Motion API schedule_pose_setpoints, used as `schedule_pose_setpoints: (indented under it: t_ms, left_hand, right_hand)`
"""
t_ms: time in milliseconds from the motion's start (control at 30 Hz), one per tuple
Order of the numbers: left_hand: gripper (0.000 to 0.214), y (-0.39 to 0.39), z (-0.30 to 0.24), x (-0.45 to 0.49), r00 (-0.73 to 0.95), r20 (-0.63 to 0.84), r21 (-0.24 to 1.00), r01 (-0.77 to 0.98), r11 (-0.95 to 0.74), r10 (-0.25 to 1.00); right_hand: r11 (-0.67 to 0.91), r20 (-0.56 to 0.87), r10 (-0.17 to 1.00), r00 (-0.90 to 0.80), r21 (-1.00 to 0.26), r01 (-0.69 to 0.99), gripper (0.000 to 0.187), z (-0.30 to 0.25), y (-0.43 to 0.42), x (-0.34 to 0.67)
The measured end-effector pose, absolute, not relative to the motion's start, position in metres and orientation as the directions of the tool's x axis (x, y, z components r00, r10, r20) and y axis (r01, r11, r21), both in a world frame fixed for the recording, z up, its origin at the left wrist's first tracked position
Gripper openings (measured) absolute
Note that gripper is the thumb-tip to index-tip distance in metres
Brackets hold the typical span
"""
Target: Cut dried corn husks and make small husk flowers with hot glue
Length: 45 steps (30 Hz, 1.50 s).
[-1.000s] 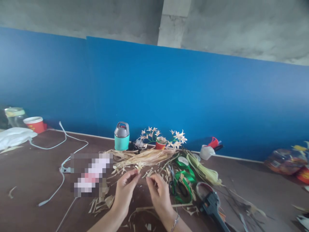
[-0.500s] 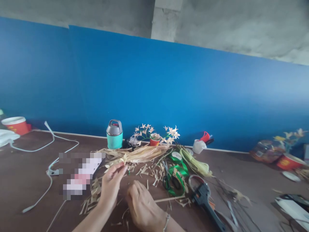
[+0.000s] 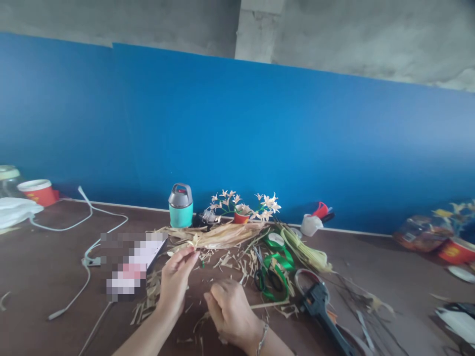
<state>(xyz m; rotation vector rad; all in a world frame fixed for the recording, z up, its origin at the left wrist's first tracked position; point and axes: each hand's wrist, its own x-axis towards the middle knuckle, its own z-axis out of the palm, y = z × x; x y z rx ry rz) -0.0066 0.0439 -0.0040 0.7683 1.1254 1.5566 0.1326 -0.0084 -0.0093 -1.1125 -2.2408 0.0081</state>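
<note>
Head cam: pale flower [image 3: 195,241] in L fingers [image 3: 191,262]

A blue partition [image 3: 237,133] edges the brown table [image 3: 29,267], grey concrete [image 3: 352,39] above

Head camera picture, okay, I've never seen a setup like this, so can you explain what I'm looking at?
There's no machine here: these are a person's two bare hands, filmed by a camera worn on their head, looking forward and down. The left hand pinches a small pale flower-like piece. The right hand is curled; whether it holds anything is hidden. On the brown table lie dried strips, green ribbon and a dark glue gun. Farther back stand a teal container and a red cup.
</note>
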Motion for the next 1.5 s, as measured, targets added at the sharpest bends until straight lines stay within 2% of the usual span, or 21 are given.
schedule_pose_setpoints:
  t_ms: [100,300,600,700,800,833,867,1167,1500]
  left_hand:
    - [0.034,0.041,-0.003,-0.004,-0.241,-0.068,0.925,-0.380,-0.029,0.968]
    - [0.029,0.039,-0.001,-0.001,-0.187,-0.064,0.913,-0.407,-0.018,0.980]
    - [0.015,0.034,-0.003,0.001,0.028,-0.038,0.921,-0.387,0.045,0.999]
    - [0.014,0.032,-0.003,0.001,0.078,-0.024,0.938,-0.343,0.049,0.997]
    - [0.016,0.030,-0.002,0.002,0.127,-0.028,0.956,-0.287,0.064,0.992]
    - [0.016,0.029,-0.001,0.002,0.139,-0.032,0.960,-0.270,0.069,0.990]
    - [0.016,0.028,0.000,0.003,0.150,-0.037,0.964,-0.256,0.075,0.988]
    - [0.012,0.023,0.009,0.007,0.221,-0.070,0.971,-0.208,0.117,0.973]
    - [0.015,0.020,0.013,0.009,0.227,-0.105,0.942,-0.290,0.170,0.968]
  right_hand:
    - [0.612,0.532,0.745,-0.401,-0.309,0.727,0.028,-0.012,-0.006,0.135]
    - [0.587,0.560,0.764,-0.321,-0.396,0.706,0.015,-0.016,-0.006,0.132]
    - [0.547,0.621,0.754,-0.214,-0.414,0.728,0.024,-0.015,-0.002,0.138]
    - [0.487,0.626,0.774,-0.093,-0.496,0.718,0.026,-0.016,-0.001,0.140]
    - [0.452,0.614,0.788,0.031,-0.613,0.648,0.002,-0.017,0.000,0.140]
    - [0.454,0.610,0.790,0.053,-0.641,0.619,0.010,-0.016,0.001,0.140]
    - [0.462,0.608,0.791,0.063,-0.662,0.591,0.014,-0.016,0.001,0.139]
    - [0.490,0.581,0.809,0.090,-0.750,0.444,0.007,-0.013,0.004,0.137]
    - [0.455,0.558,0.821,0.120,-0.767,0.451,0.017,-0.016,0.004,0.141]
